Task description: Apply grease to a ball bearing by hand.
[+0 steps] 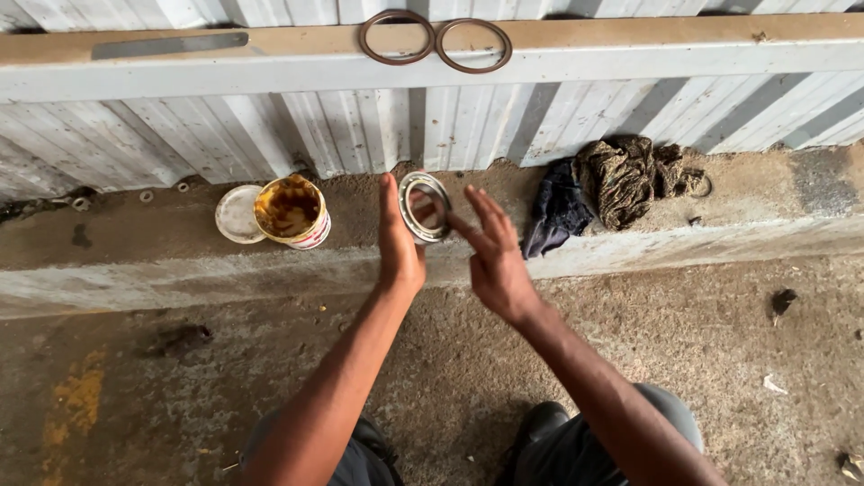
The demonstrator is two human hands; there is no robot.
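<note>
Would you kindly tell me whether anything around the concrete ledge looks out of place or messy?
The open tub of yellow-brown grease is smeared around its rim, its white lid lying beside it. Dirty crumpled rags lie heaped on the concrete ledge.

I see one package: a round open tub [292, 212] of yellow-brown grease on the concrete ledge [135, 243]. Its white lid [236, 214] lies touching its left side.

One bearing [425, 206], two rings [396, 37] (on the ledge), one grease tub [291, 211], one lid [236, 214]
</note>
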